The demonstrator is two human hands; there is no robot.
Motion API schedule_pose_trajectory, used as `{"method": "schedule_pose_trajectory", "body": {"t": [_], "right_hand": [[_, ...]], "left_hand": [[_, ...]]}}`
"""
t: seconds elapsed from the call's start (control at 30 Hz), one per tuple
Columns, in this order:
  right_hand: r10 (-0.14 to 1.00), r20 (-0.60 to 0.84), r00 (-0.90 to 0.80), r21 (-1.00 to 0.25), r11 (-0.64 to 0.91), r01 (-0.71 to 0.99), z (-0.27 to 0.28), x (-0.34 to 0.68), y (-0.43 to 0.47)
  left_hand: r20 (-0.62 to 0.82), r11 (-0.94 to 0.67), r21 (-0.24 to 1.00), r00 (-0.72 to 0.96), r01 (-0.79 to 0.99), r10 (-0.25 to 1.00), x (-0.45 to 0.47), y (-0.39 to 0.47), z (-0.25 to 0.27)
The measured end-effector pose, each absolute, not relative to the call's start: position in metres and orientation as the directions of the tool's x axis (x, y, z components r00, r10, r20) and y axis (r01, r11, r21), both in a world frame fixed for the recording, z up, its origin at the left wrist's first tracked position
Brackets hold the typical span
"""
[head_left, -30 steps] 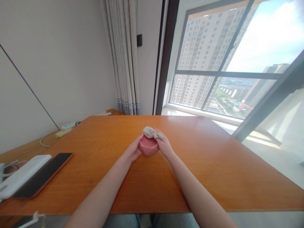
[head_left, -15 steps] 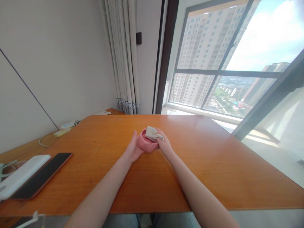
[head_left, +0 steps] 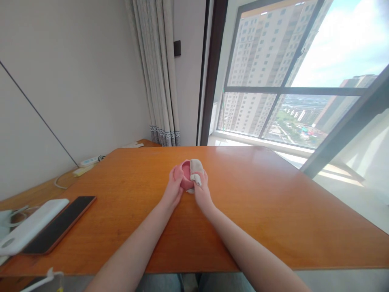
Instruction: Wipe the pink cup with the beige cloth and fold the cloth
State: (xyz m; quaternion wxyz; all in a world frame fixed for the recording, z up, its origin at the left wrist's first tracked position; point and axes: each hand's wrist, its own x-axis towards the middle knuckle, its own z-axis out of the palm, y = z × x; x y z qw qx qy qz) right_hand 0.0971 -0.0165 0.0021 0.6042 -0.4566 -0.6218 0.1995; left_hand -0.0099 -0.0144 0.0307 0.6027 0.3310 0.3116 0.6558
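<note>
A small pink bowl-like container (head_left: 186,169) is held up over the wooden table, its hollow tilted toward me. My left hand (head_left: 174,187) grips its left side, with the thumb by the rim and the fingers around the outside. On the right, my right hand (head_left: 203,194) is closed on a light grey cloth (head_left: 196,165), which is folded over the container's right wall. A bit of the cloth also shows below the container. The fingers of the right hand behind the cloth are mostly hidden.
The brown wooden table (head_left: 255,211) spreads around my arms. At left lie a black phone (head_left: 62,223) and a white slab-shaped device (head_left: 36,223) with cables. A power strip (head_left: 89,161) sits by the wall. A curtain (head_left: 162,81) and window stand beyond.
The cloth has gone from the container's inside to over its right wall. My left hand has changed from a spread palm to a grip with the thumb at the rim.
</note>
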Motion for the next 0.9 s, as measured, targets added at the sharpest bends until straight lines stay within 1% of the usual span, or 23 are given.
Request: {"method": "schedule_pose_trajectory", "body": {"t": [0.1,0.17,0.23,0.3,0.37,0.43,0.53,0.6,0.67,0.73,0.8,0.9], "right_hand": [[0.819,0.562,0.113,-0.815,0.525,0.246,0.011,0.120,-0.005],[0.845,0.530,0.079,-0.840,0.509,0.187,0.018,0.139,0.006],[0.893,0.450,0.010,-0.888,0.446,0.113,0.024,0.153,0.014],[0.933,0.349,-0.086,-0.933,0.355,0.057,0.029,0.159,0.016],[0.941,0.296,-0.162,-0.951,0.306,0.041,0.033,0.160,0.014],[0.927,0.319,-0.196,-0.940,0.335,0.058,0.035,0.159,0.011],[0.897,0.394,-0.200,-0.906,0.416,0.081,0.036,0.156,0.010],[0.895,0.423,-0.140,-0.896,0.437,0.085,0.034,0.154,0.010],[0.894,0.445,-0.049,-0.892,0.447,0.070,0.031,0.148,0.008],[0.884,0.466,0.036,-0.884,0.465,0.036,0.026,0.136,0.003],[0.872,0.476,0.110,-0.879,0.477,0.020,0.020,0.121,-0.005],[0.861,0.465,0.208,-0.884,0.465,0.052,0.015,0.106,-0.013]], "left_hand": [[-0.009,0.054,0.847,0.087,-0.528,0.996,-0.008,-0.023,0.034],[-0.065,0.157,0.867,0.205,-0.473,0.977,-0.009,-0.026,0.038],[-0.136,0.272,0.872,0.332,-0.408,0.933,-0.012,-0.027,0.042],[-0.204,0.364,0.865,0.421,-0.345,0.884,-0.016,-0.025,0.044],[-0.216,0.393,0.861,0.469,-0.321,0.856,-0.020,-0.024,0.045],[-0.208,0.400,0.855,0.488,-0.329,0.848,-0.023,-0.023,0.044],[-0.233,0.422,0.837,0.470,-0.349,0.851,-0.022,-0.023,0.041],[-0.206,0.389,0.829,0.428,-0.402,0.880,-0.018,-0.022,0.040],[-0.145,0.297,0.829,0.329,-0.475,0.933,-0.013,-0.022,0.039],[-0.082,0.167,0.833,0.181,-0.527,0.980,-0.009,-0.022,0.040],[-0.039,0.055,0.844,0.042,-0.533,0.998,-0.007,-0.022,0.040],[-0.004,-0.012,0.880,-0.031,-0.475,1.000,-0.008,-0.024,0.040]]}}
